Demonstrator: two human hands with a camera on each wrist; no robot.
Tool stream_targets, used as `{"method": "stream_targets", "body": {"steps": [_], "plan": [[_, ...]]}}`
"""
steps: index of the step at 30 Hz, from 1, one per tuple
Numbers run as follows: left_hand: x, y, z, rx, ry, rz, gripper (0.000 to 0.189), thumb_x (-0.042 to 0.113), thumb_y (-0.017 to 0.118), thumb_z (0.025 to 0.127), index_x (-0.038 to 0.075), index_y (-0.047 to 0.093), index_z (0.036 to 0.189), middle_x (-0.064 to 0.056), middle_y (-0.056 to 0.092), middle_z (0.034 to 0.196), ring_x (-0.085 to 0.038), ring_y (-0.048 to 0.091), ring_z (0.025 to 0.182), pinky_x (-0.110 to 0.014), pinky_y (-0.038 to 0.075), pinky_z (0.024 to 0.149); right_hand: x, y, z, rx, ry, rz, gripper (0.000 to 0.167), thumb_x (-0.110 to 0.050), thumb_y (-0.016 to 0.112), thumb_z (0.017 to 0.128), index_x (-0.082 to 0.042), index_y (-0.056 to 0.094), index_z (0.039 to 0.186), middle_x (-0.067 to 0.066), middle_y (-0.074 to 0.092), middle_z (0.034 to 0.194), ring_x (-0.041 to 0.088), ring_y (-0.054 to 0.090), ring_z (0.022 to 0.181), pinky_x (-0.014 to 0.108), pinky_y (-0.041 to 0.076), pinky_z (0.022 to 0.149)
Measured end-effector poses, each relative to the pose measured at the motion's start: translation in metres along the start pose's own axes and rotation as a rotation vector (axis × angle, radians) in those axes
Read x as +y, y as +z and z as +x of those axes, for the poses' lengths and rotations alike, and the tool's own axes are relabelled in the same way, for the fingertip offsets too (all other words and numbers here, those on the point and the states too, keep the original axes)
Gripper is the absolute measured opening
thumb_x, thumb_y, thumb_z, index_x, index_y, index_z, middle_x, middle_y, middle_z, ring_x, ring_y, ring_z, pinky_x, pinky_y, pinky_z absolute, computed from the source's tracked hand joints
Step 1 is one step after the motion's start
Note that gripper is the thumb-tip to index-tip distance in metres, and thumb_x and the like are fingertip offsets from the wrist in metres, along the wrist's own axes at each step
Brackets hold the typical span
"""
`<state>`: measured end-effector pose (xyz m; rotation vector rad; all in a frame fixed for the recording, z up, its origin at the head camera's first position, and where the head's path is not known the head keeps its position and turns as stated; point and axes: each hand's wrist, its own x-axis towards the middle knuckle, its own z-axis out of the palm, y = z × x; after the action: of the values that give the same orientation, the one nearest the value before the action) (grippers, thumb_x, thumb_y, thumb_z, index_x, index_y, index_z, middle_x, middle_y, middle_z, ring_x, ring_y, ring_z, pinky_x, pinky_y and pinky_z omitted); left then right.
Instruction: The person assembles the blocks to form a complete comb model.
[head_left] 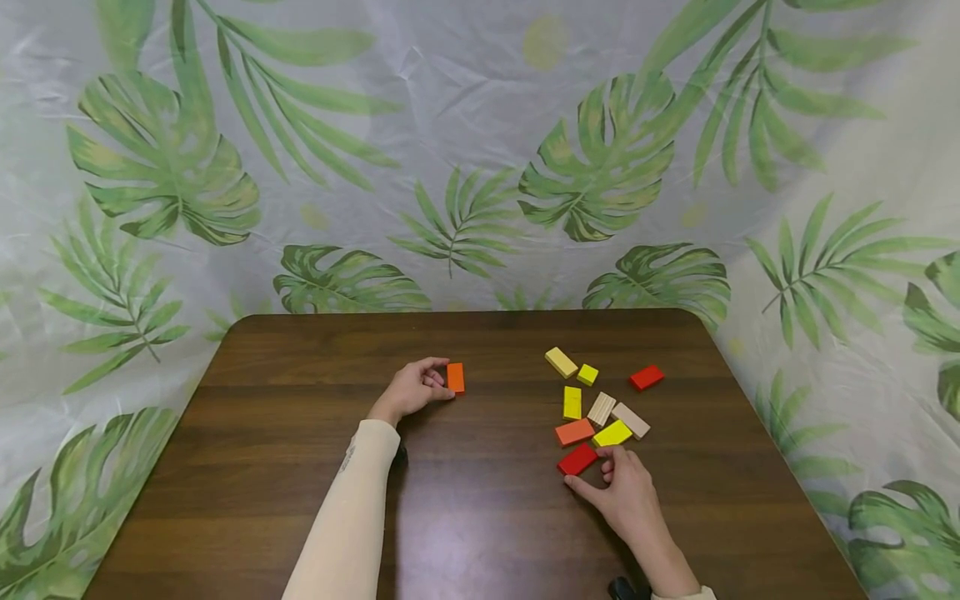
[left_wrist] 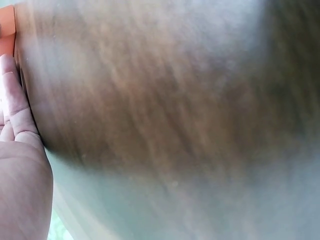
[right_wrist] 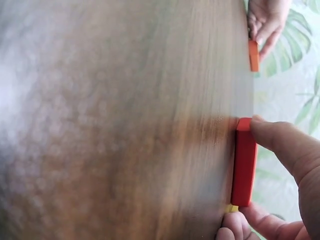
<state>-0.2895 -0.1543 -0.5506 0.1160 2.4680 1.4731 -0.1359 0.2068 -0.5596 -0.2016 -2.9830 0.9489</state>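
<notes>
In the head view my left hand [head_left: 411, 388] holds an orange block [head_left: 456, 377] by its ends, thumb on the near end and forefinger on the far one. That orange block [left_wrist: 7, 30] shows only at the top left corner of the left wrist view. My right hand [head_left: 624, 488] pinches a red block [head_left: 577, 459] at the near edge of the scattered group. The right wrist view has this red block [right_wrist: 244, 162] lengthwise between thumb and finger, low at the tabletop. Just beyond it lie an orange-red block [head_left: 574, 432] and a yellow block [head_left: 612, 433].
Farther back in the group are a yellow block [head_left: 572, 402], a striped wooden block [head_left: 602, 409], a pale wooden block [head_left: 631, 420], a small yellow block [head_left: 588, 374] and a cream block [head_left: 561, 362]. Another red block [head_left: 647, 377] lies apart at right. A leaf-patterned curtain [head_left: 465, 167] hangs behind the brown table [head_left: 300, 350].
</notes>
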Motion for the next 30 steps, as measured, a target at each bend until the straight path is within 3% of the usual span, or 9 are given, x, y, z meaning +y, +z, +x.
{"method": "stream_targets", "body": {"steps": [6, 9, 16, 24, 30], "plan": [[-0.001, 0.001, 0.000, 0.010, -0.003, 0.004, 0.061, 0.013, 0.086, 0.091, 0.013, 0.064, 0.148, -0.008, 0.069, 0.109, -0.017, 0.060, 0.089, -0.026, 0.049, 0.080, 0.014, 0.009, 0.005, 0.069, -0.076, 0.048, 0.065, -0.045, 0.096, 0.078, 0.001, 0.070, 0.115, 0.008, 0.063, 0.092, 0.016, 0.059, 0.080, 0.032, 0.054, 0.073], [-0.003, 0.001, 0.000, 0.012, -0.001, 0.004, 0.060, 0.013, 0.086, 0.091, 0.013, 0.065, 0.148, -0.008, 0.069, 0.108, -0.017, 0.060, 0.089, -0.026, 0.049, 0.080, 0.006, 0.001, 0.004, 0.027, -0.045, 0.081, 0.061, -0.036, 0.097, 0.078, 0.003, 0.070, 0.116, 0.009, 0.067, 0.093, 0.015, 0.062, 0.081, 0.028, 0.055, 0.073], [-0.004, 0.001, 0.000, 0.010, -0.003, -0.005, 0.061, 0.014, 0.088, 0.090, 0.015, 0.065, 0.147, -0.005, 0.068, 0.106, -0.017, 0.060, 0.089, -0.027, 0.050, 0.081, 0.000, -0.008, 0.003, -0.039, -0.004, 0.116, 0.062, -0.035, 0.096, 0.080, 0.003, 0.071, 0.122, 0.007, 0.071, 0.097, 0.013, 0.065, 0.083, 0.019, 0.055, 0.072], [-0.004, 0.001, 0.000, 0.003, 0.016, 0.009, 0.057, 0.016, 0.083, 0.096, 0.014, 0.064, 0.150, -0.006, 0.069, 0.108, -0.018, 0.060, 0.091, -0.028, 0.050, 0.082, -0.003, -0.009, 0.008, -0.012, -0.076, 0.134, 0.058, -0.030, 0.097, 0.079, 0.001, 0.074, 0.122, 0.005, 0.071, 0.097, 0.011, 0.063, 0.081, 0.018, 0.056, 0.073], [-0.004, 0.001, 0.000, 0.006, 0.026, 0.006, 0.055, 0.015, 0.080, 0.098, 0.014, 0.064, 0.150, -0.006, 0.070, 0.109, -0.017, 0.061, 0.091, -0.028, 0.050, 0.083, -0.013, -0.013, 0.012, -0.050, -0.102, 0.157, 0.056, -0.028, 0.096, 0.080, 0.002, 0.073, 0.122, 0.005, 0.072, 0.097, 0.011, 0.065, 0.081, 0.018, 0.057, 0.073]]}}
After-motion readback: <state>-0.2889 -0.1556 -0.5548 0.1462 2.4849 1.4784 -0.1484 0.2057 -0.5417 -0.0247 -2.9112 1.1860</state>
